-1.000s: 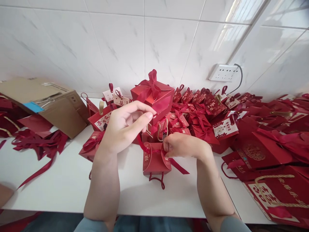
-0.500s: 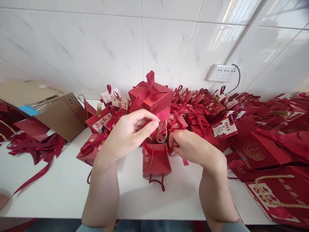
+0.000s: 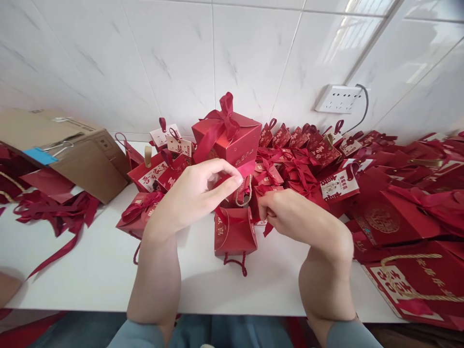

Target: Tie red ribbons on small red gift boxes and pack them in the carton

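A small red gift box (image 3: pixel 234 235) with a red cord handle stands on the white table (image 3: pixel 97 275) in front of me. A dark red ribbon (image 3: pixel 232 216) runs across its top. My left hand (image 3: pixel 192 193) pinches one end of that ribbon above the box's left side, fingers closed. My right hand (image 3: pixel 295 215) grips the other end just right of the box, fingers curled shut. Both hands hover over the box's top edge.
A larger red box with a bow (image 3: pixel 226 135) stands behind. Several red gift bags and boxes (image 3: pixel 380 193) crowd the right side up to the tiled wall. A cardboard box (image 3: pixel 61 150) and loose ribbons (image 3: pixel 54 217) lie left. A wall socket (image 3: pixel 339 98) hangs at the back.
My right hand has moved up and to the right, pulling its ribbon end away from the box. The ribbon tail below the box's right side has shortened. My left hand has shifted slightly down.
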